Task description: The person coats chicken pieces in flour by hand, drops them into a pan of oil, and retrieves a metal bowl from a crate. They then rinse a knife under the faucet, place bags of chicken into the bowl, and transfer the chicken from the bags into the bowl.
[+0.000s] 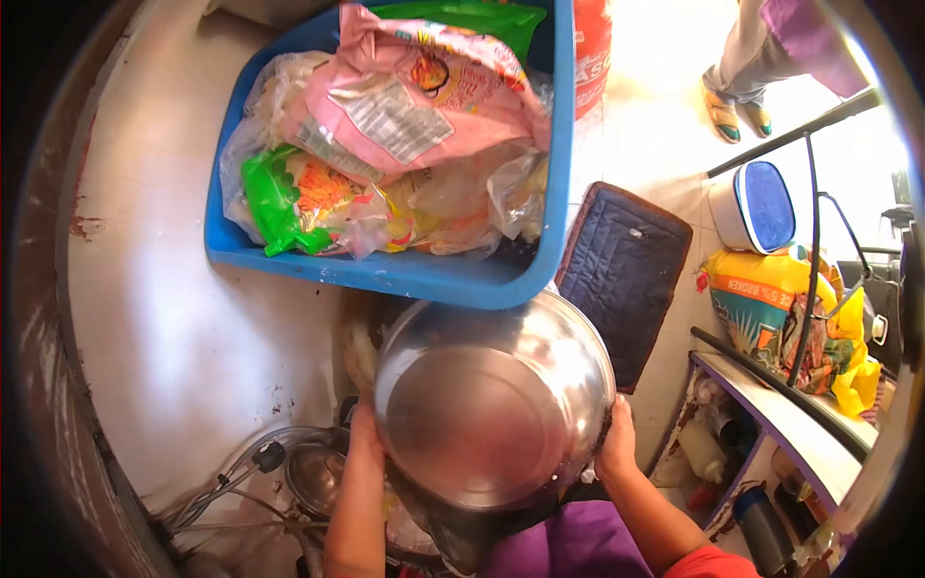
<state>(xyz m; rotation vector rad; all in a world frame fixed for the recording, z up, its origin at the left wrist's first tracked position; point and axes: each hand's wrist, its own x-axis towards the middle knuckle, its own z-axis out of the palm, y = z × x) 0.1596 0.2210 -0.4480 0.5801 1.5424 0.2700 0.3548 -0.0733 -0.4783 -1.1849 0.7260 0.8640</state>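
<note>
A large shiny steel basin is in front of my body, held at its sides between both hands. My left hand closes on its left edge, the fingers mostly hidden behind the metal. On the opposite edge, my right hand grips with the thumb side showing. The basin's far edge meets or passes under the front of a blue plastic tub. Inside that tub lie a pink printed plastic bag, a green bag and clear crumpled plastic.
Below left are metal pots and cables. A dark mat lies on the floor. At right stand a shelf with bottles, a yellow sack and a blue-lidded container. Another person's feet show at top right.
</note>
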